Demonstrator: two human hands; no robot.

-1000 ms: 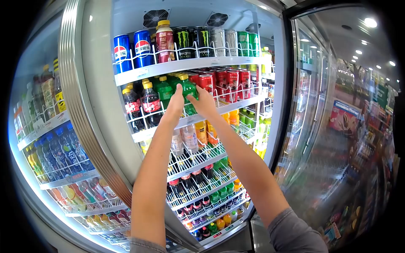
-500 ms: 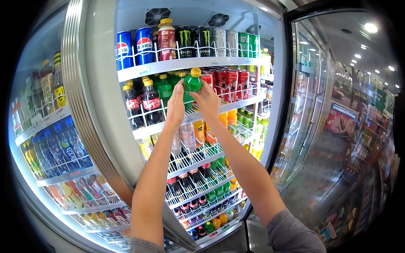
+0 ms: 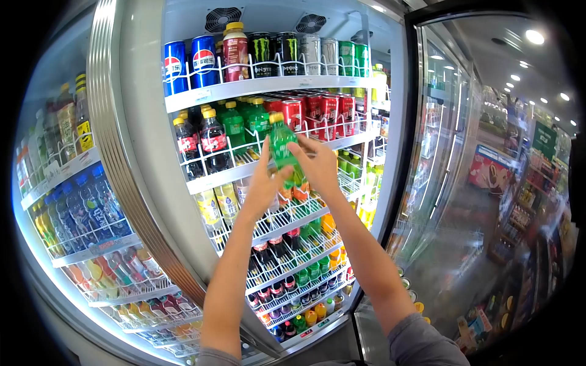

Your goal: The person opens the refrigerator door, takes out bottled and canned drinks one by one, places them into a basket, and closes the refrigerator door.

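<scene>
A green soda bottle [image 3: 281, 140] with a yellow cap is between my two hands, slightly tilted, in front of the second shelf of the open fridge. My right hand [image 3: 317, 166] grips its right side, thumb across the front. My left hand [image 3: 265, 186] is closed around its left and lower side, a little blurred, fingers along the bottle. Behind it on the second shelf [image 3: 220, 178] stand more green bottles [image 3: 233, 125], dark cola bottles [image 3: 213, 135] with red labels, and red cans [image 3: 328, 116].
Blue cans [image 3: 203, 61], a brown-red bottle [image 3: 235, 55] and black cans [image 3: 264, 55] line the top shelf. Wire racks [image 3: 278, 229] hold drinks below. The glass door [image 3: 452, 183] stands open on the right. Another lit fridge [image 3: 79, 207] is at the left.
The green bottle has come down and away from the shelf with both hands, showing more of its body. The row of green bottles behind is more visible.
</scene>
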